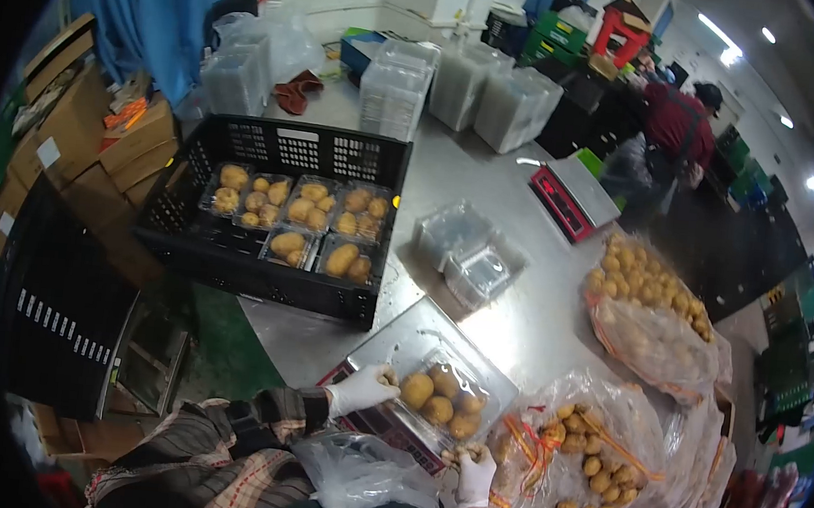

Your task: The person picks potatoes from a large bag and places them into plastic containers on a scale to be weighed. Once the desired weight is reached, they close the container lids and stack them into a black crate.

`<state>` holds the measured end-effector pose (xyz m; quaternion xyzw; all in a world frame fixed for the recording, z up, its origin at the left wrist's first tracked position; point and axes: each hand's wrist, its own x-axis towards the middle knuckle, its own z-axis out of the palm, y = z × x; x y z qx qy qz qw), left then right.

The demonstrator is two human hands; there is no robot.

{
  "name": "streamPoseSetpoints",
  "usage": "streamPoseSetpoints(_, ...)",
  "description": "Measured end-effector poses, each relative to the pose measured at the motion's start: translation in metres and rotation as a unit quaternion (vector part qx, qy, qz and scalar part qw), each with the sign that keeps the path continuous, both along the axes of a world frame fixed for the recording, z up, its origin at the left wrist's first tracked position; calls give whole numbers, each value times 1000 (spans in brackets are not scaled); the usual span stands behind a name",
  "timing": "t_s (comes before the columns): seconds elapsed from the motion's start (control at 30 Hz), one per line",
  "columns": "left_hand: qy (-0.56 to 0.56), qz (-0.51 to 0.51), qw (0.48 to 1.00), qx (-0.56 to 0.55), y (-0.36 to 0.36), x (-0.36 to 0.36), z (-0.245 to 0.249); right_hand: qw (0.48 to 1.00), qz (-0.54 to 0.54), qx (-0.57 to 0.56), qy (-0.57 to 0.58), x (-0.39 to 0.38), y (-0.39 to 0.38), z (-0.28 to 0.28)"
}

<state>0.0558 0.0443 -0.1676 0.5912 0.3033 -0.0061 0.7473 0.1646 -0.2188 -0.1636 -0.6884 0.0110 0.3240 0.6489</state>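
Note:
A clear plastic container [429,360] filled with several potatoes [437,410] rests on the metal pan of a scale [475,357] in front of me. My left hand [362,391], in a white glove with bare fingertips, is at the container's left side with its fingers curled together. At the container's near right corner, my gloved right hand [475,477] has thumb and fingers pinched. Whether either hand grips the thin rim cannot be made out. Just right of that hand lies an opened plastic bag [529,410] of loose potatoes [603,479].
A black crate [260,275] holds several packed potato boxes [312,205]. Beyond the scale are empty clear containers [485,272], stacked containers [397,89] and a second scale [572,196]. Another potato bag [651,338] lies right. A person [680,123] stands farther back.

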Motion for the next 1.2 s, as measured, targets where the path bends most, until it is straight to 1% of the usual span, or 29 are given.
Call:
streamPoseSetpoints(0.07, 19, 11, 998, -64, -1, 4, 3, 1000, 0, -2, 2, 0, -1, -2)
streamPoseSetpoints(0.1, 34, 30, 994, -95, -2, 4, 16, 1000, -4, 5, -1, 0, 0, -1)
streamPoseSetpoints(0.2, -12, -10, 1000, 6, 4, 7, 3, 997, 26, -15, -68, 1, 2, 6)
streamPoseSetpoints(0.23, -39, -16, 999, -1, 7, 8, 4, 996, 21, -9, -82, 2, 5, 13)
streamPoseSetpoints(0.27, -85, -37, 995, 27, 14, 9, 6, 996, 17, 28, -85, 6, 6, 9)
streamPoseSetpoints(0.33, -100, 34, 983, -151, 24, 6, 55, 992, 9, 99, -83, 9, 7, 0)
streamPoseSetpoints(0.37, -157, 57, 971, -171, 36, 2, 79, 991, 46, 54, -112, -3, 24, 32)
streamPoseSetpoints(0.43, -257, 101, 942, -189, 72, -4, 117, 977, 102, 108, -151, -36, 71, 111)
streamPoseSetpoints(0.47, -301, 122, 927, -189, 95, -10, 133, 968, 128, 135, -169, -44, 83, 129)
streamPoseSetpoints(0.53, -308, 181, 919, -165, 147, -26, 169, 967, 151, 116, -167, -45, 88, 127)
streamPoseSetpoints(0.57, -310, 215, 915, -140, 182, -36, 174, 966, 162, 109, -168, -43, 91, 125)
streamPoseSetpoints(0.6, -311, 248, 910, -116, 219, -47, 173, 966, 164, 34, -199, -41, 88, 119)
streamPoseSetpoints(0.67, -291, 306, 905, -55, 292, -77, 167, 945, 167, -114, -256, -33, 66, 90)
streamPoseSetpoints(0.73, -224, 336, 915, 22, 366, -116, 147, 943, 146, -137, -267, -26, 43, 48)
streamPoseSetpoints(0.77, -189, 354, 916, 20, 382, -131, 148, 937, 144, -138, -286, -26, 34, 35)
streamPoseSetpoints(0.8, -154, 372, 915, 17, 397, -144, 149, 964, 106, -100, -221, -35, 42, 60)
streamPoseSetpoints(0.87, -63, 373, 923, 69, 445, -175, 120, 984, 76, -72, -147, -42, 46, 71)
streamPoseSetpoints(0.93, -48, 295, 953, 55, 486, -202, 79, 982, 76, -74, -159, -43, 46, 53)
streamPoseSetpoints(0.97, -1, 275, 961, 18, 490, -206, 74, 981, 76, -75, -164, -42, 49, 47)
streamPoseSetpoints(1.0, 46, 253, 966, -18, 492, -208, 67, 972, 95, -103, -189, -40, 51, 42)
streamPoseSetpoints(1.07, 143, 256, 955, 30, 488, -200, 51, 950, 133, -158, -236, -39, 54, 36)
streamPoseSetpoints(1.1, 137, 220, 966, 1, 495, -201, 28, 947, 143, -165, -236, -41, 59, 38)
streamPoseSetpoints(1.13, 296, 179, 932, 112, 458, -179, 58, 944, 152, -172, -239, -39, 66, 43)
streamPoseSetpoints(1.17, 343, 136, 922, 116, 476, -185, 9, 940, 162, -179, -241, -38, 71, 45)
streamPoseSetpoints(1.2, 402, 52, 887, 220, 500, -191, -40, 936, 164, -195, -245, -39, 71, 43)
